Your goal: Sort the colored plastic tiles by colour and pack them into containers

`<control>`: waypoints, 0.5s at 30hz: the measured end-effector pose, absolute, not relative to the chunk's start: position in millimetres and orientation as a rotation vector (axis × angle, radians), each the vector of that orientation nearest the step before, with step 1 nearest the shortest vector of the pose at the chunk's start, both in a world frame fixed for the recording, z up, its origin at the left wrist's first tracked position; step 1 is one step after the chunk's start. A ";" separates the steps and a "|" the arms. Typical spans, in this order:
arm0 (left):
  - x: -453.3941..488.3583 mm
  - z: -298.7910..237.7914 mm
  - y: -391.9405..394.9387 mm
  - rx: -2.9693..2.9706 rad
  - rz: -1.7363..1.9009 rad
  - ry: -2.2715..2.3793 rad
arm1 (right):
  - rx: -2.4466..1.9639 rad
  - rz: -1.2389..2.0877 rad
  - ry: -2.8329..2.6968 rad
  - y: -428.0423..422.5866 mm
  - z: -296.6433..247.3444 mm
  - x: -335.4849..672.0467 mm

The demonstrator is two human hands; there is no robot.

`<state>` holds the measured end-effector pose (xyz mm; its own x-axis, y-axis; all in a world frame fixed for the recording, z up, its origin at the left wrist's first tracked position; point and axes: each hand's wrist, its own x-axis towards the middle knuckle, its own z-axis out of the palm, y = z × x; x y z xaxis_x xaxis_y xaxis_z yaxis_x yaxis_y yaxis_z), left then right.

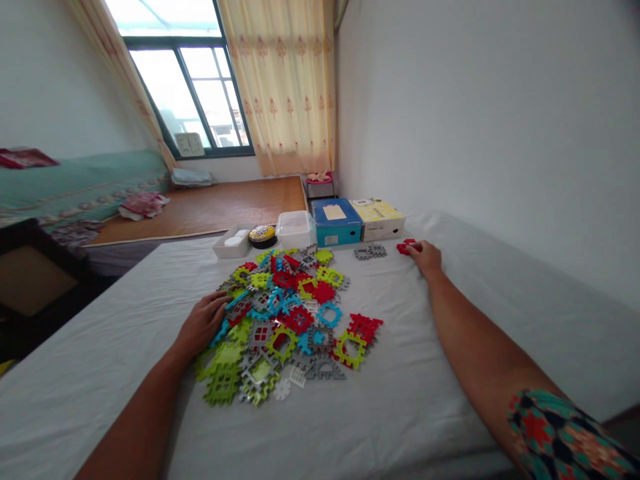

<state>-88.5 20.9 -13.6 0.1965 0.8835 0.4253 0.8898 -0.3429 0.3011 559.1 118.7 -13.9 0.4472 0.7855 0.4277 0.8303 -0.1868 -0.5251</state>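
A heap of plastic interlocking building pieces (285, 280) in red, lime green, blue and grey lies on the cloth-covered table (380, 413). My left hand (204, 321) rests against the heap's left side, its fingers stretched over the edge pieces, close to a thin blue piece (237, 300). Far to the right, my right hand (425, 257) pinches a red interlocking piece (406, 246) at the cloth's surface; the fingers partly cover it. Just left of that piece, grey interlocking pieces (371, 252) lie flat. Nearer me are a lime-green frame piece (350, 337) and a red piece (367, 327).
Along the table's far side stand a white tray (231, 249), a round black-and-yellow tin (263, 235), a clear plastic container (296, 228), a blue box (339, 230) and a yellow-and-white box (383, 227). A white wall (480, 120) runs along the right. Beyond lies a bed (235, 201).
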 end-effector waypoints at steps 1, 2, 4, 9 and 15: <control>-87.8 -12.8 20.2 -2.422 -0.835 -1.800 | -1.983 -0.078 -1.371 121.2 -18.0 560.6; -87.1 -11.9 19.5 -2.421 -0.824 -1.810 | -1.980 -0.075 -1.387 123.7 -21.2 561.2; -85.6 -10.3 18.0 -2.413 -0.804 -1.839 | -1.964 -0.063 -1.429 127.4 -25.4 561.2; -84.0 -9.1 16.5 -2.406 -0.789 -1.852 | -1.900 -0.093 -1.568 126.3 -23.6 556.1; -82.8 -9.6 16.1 -2.412 -0.828 -1.822 | -1.551 0.032 -1.743 113.8 12.4 485.0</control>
